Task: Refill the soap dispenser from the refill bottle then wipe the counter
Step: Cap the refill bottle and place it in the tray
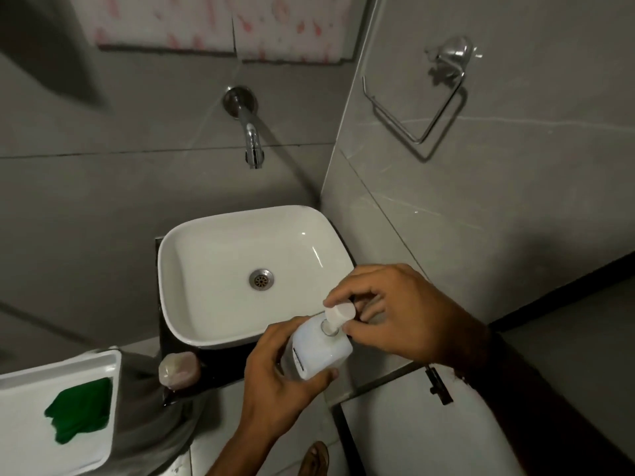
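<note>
- A white translucent plastic soap bottle point(318, 348) is gripped round its body by the left hand point(275, 389), just in front of the white rectangular ceramic basin point(178, 255)
- A white round cap point(338, 312) is pinched by the fingers of the right hand point(395, 307), just above the bottle's neck; whether it is threaded on cannot be told
- The task is judged early: no pouring is seen, and which bottle this is cannot be told
- Wiping is left; a green cloth point(80, 408) lies on a white tray point(20, 379) left of the basin
- A dark counter point(220, 369) is seen under the basin, with grey tiled walls point(515, 201) and a chrome tap point(252, 139) behind it
</note>
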Demonstrator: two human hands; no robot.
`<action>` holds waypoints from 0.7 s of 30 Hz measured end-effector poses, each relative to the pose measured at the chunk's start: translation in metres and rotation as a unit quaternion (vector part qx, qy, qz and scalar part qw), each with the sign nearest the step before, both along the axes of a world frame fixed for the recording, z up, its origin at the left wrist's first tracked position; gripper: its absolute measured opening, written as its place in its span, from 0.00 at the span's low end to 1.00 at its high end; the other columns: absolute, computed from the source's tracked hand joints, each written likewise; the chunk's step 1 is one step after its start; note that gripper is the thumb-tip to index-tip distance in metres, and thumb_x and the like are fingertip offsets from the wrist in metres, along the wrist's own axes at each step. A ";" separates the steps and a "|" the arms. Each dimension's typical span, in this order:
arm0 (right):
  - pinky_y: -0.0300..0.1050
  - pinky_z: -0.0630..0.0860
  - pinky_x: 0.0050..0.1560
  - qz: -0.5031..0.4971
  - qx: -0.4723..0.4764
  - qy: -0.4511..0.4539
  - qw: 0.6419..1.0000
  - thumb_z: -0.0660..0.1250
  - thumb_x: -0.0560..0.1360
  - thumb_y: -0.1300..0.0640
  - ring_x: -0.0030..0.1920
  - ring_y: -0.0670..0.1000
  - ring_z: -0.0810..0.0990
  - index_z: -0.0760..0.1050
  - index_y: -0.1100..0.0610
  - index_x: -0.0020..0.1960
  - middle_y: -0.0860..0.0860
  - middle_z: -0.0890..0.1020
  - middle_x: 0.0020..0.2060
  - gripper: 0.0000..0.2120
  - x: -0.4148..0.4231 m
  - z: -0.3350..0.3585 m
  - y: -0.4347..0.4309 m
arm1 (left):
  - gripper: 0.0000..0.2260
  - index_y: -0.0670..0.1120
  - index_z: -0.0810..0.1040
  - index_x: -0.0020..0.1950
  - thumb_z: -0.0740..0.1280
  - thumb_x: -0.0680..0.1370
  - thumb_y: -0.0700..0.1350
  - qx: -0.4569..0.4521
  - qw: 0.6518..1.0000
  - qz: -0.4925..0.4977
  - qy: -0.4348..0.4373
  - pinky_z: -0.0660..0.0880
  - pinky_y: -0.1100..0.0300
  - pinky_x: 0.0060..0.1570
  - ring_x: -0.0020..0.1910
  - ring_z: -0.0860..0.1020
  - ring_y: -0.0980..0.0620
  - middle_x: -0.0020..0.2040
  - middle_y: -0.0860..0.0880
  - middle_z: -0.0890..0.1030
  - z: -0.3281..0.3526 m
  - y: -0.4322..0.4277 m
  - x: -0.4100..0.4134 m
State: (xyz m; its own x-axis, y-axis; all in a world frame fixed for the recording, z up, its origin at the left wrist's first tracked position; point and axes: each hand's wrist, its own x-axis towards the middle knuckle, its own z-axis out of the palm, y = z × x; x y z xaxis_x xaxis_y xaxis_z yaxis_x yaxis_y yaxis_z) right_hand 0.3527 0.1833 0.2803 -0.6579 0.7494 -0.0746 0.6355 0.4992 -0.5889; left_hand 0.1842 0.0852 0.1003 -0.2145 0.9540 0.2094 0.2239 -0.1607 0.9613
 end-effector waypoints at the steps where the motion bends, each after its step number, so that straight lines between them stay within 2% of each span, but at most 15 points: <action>1: 0.38 0.83 0.49 0.027 0.036 -0.036 0.998 0.74 0.69 0.53 0.49 0.43 0.84 0.82 0.44 0.57 0.37 0.83 0.51 0.17 -0.009 0.013 -0.005 | 0.35 0.54 0.81 0.68 0.88 0.63 0.47 0.005 1.000 -0.002 -0.005 0.80 0.65 0.58 0.64 0.83 0.52 0.63 0.56 0.85 0.006 -0.003 -0.004; 5: 0.39 0.82 0.48 0.079 0.073 -0.115 0.988 0.73 0.70 0.56 0.46 0.43 0.83 0.83 0.44 0.59 0.40 0.84 0.50 0.19 -0.038 0.040 -0.023 | 0.35 0.58 0.82 0.67 0.88 0.61 0.46 0.023 0.999 0.003 -0.028 0.79 0.68 0.58 0.63 0.84 0.53 0.62 0.57 0.86 0.027 -0.016 -0.019; 9: 0.39 0.81 0.54 0.094 0.130 -0.179 0.971 0.73 0.73 0.56 0.50 0.44 0.82 0.82 0.45 0.61 0.43 0.84 0.56 0.17 -0.060 0.049 -0.039 | 0.34 0.53 0.83 0.67 0.87 0.62 0.50 0.034 0.999 0.002 -0.039 0.79 0.69 0.56 0.62 0.84 0.53 0.61 0.57 0.86 0.043 -0.024 -0.034; 11: 0.36 0.79 0.52 0.101 0.143 -0.197 0.965 0.73 0.74 0.54 0.49 0.43 0.80 0.81 0.45 0.61 0.43 0.83 0.56 0.17 -0.069 0.053 -0.044 | 0.35 0.52 0.83 0.67 0.88 0.62 0.48 0.038 0.999 0.004 -0.031 0.80 0.69 0.57 0.62 0.84 0.54 0.60 0.57 0.87 0.045 -0.028 -0.042; 13: 0.36 0.73 0.47 0.098 0.170 -0.217 0.956 0.72 0.74 0.48 0.48 0.44 0.79 0.80 0.44 0.63 0.44 0.83 0.55 0.17 -0.079 0.055 -0.048 | 0.36 0.53 0.83 0.67 0.89 0.61 0.46 0.043 0.999 0.014 -0.025 0.80 0.67 0.58 0.62 0.84 0.55 0.61 0.58 0.86 0.047 -0.031 -0.049; 14: 0.38 0.71 0.46 0.084 0.190 -0.231 0.951 0.69 0.75 0.41 0.48 0.46 0.79 0.78 0.43 0.64 0.45 0.83 0.55 0.19 -0.083 0.057 -0.050 | 0.36 0.55 0.83 0.68 0.89 0.61 0.46 0.048 0.998 0.020 -0.023 0.80 0.67 0.59 0.63 0.83 0.56 0.61 0.59 0.86 0.049 -0.032 -0.053; 16: 0.43 0.73 0.47 0.049 0.212 -0.253 0.943 0.61 0.73 0.29 0.51 0.49 0.80 0.71 0.41 0.69 0.46 0.83 0.56 0.28 -0.088 0.060 -0.051 | 0.36 0.60 0.81 0.67 0.89 0.61 0.49 0.057 0.998 0.030 -0.019 0.79 0.69 0.60 0.64 0.82 0.60 0.63 0.63 0.85 0.053 -0.033 -0.059; 17: 0.43 0.74 0.49 0.048 0.194 -0.248 0.948 0.61 0.72 0.27 0.52 0.48 0.79 0.67 0.40 0.71 0.45 0.82 0.58 0.31 -0.090 0.062 -0.051 | 0.36 0.64 0.80 0.67 0.88 0.61 0.51 0.061 0.997 0.034 -0.018 0.78 0.71 0.59 0.64 0.81 0.62 0.63 0.66 0.84 0.056 -0.033 -0.062; 19: 0.40 0.76 0.51 0.083 0.141 -0.223 0.961 0.70 0.71 0.35 0.54 0.45 0.77 0.64 0.38 0.71 0.41 0.77 0.62 0.32 -0.095 0.068 -0.052 | 0.35 0.69 0.79 0.65 0.87 0.61 0.55 0.063 0.997 0.040 -0.023 0.79 0.71 0.58 0.64 0.82 0.62 0.63 0.67 0.83 0.062 -0.032 -0.068; 21: 0.39 0.76 0.49 0.111 0.131 -0.227 0.959 0.72 0.72 0.44 0.51 0.45 0.76 0.66 0.39 0.68 0.42 0.77 0.60 0.28 -0.104 0.070 -0.056 | 0.36 0.68 0.79 0.66 0.87 0.60 0.56 0.057 0.997 0.047 -0.022 0.82 0.64 0.58 0.62 0.82 0.60 0.63 0.65 0.84 0.065 -0.031 -0.075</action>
State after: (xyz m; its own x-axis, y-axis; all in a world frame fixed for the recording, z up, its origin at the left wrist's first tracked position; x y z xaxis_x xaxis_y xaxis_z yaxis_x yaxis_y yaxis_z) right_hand 0.2483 0.1274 0.3501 -0.7474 0.6271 -0.2196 0.6578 0.7449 -0.1117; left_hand 0.1097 0.0544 0.1652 -0.3130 0.8997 0.3044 0.2008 -0.2506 0.9470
